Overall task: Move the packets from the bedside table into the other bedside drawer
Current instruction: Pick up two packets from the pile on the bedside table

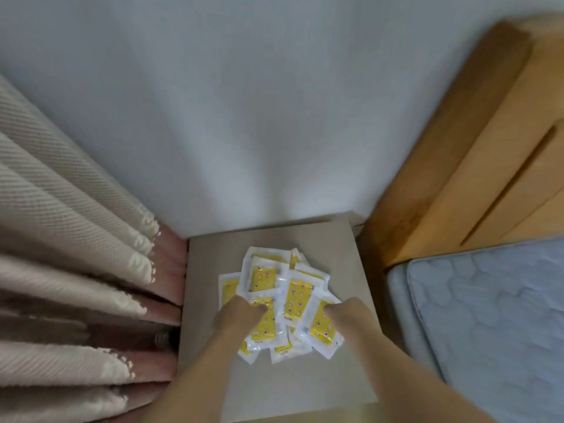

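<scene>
A loose pile of several packets (294,293), clear plastic with yellow printed contents, lies on the grey top of the bedside table (345,248). My left hand (241,314) is at the pile's left side, its fingers reaching in among the packets. My right hand (351,312) is at the pile's right side, fingers against a packet there. The frame is blurred, so I cannot tell whether either hand grips a packet. No drawer is in view.
Beige and pink curtains (76,239) hang close on the left of the table. A white wall (259,117) stands behind it. On the right are a wooden headboard (457,178) and a blue-grey quilted mattress (494,315).
</scene>
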Available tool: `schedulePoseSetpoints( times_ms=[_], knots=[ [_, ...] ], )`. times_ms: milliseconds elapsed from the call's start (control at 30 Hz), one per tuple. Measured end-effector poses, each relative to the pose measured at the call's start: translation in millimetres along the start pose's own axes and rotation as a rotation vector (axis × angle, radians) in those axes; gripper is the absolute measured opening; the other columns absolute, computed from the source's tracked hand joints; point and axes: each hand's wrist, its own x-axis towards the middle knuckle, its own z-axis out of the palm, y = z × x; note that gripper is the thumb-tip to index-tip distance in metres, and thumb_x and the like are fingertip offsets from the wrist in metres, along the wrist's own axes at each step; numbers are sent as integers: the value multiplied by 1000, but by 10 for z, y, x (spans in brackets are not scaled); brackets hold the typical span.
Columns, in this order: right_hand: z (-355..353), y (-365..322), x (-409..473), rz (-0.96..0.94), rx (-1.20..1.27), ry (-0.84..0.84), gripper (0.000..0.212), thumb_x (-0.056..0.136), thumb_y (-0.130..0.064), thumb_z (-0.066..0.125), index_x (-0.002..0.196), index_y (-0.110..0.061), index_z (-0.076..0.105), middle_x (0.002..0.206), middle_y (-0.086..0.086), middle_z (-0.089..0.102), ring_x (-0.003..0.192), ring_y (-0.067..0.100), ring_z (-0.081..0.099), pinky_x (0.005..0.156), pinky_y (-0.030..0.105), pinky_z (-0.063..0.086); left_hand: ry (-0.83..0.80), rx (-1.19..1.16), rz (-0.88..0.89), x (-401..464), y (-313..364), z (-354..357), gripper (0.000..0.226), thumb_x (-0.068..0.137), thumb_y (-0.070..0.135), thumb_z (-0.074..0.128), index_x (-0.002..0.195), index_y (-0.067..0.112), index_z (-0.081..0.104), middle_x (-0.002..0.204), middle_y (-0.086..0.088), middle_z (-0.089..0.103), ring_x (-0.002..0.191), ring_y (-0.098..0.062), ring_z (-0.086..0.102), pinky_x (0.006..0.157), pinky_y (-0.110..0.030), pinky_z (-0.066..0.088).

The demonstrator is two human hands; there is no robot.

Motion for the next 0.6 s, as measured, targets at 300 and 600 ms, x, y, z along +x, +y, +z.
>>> schedulePoseSetpoints(
  times_ms=[300, 600],
  knots=[
    [603, 268, 606, 149, 11, 37, 37, 81, -40, 71, 92, -10, 52, 74, -1, 56, 86, 23, 64, 78, 31, 52, 100, 213, -171, 432, 61, 436, 84, 71, 77, 59, 124, 12, 44, 113, 1, 64, 105, -21, 63, 73, -30, 41],
    [727, 347, 747, 328, 67, 66, 61, 60, -31, 80, 102, -7, 42, 97, 6, 58, 91, 28, 64, 81, 40, 56, 87, 214, -186, 568, 6, 468, 88, 73, 71, 67, 129, 10, 37, 113, 0, 65, 106, -23, 64, 70, -31, 39]
  ],
)
